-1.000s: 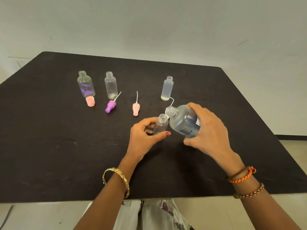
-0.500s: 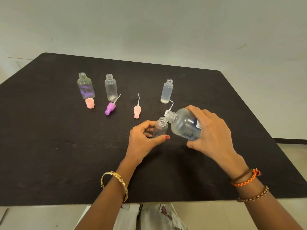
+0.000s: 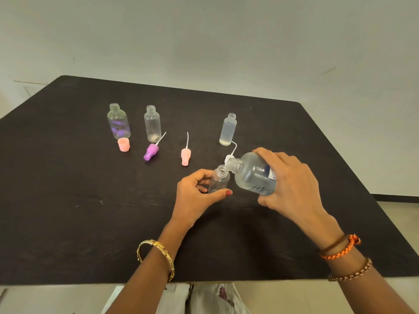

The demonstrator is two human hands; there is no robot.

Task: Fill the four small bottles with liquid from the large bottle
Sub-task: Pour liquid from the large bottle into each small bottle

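My right hand [image 3: 292, 186] grips the large clear bottle [image 3: 254, 175], tilted on its side with its open neck just above the mouth of a small clear bottle [image 3: 219, 181]. My left hand [image 3: 196, 196] holds that small bottle upright on the black table [image 3: 68, 211], thumb in front and fingers behind. Three other small open bottles stand further back: one with purple marks [image 3: 118, 122], a clear one [image 3: 152, 123] and a frosted one [image 3: 227, 129] with a little liquid at its bottom.
Loose tops lie on the table between the bottles and my hands: a pink cap [image 3: 123, 144], a purple pump top [image 3: 151, 151], a pink pump top [image 3: 185, 155] and a white one [image 3: 229, 157] partly behind the large bottle's neck.
The large bottle's neck has come closer over the small bottle's mouth. Both hands keep their grips; the view has shifted slightly.
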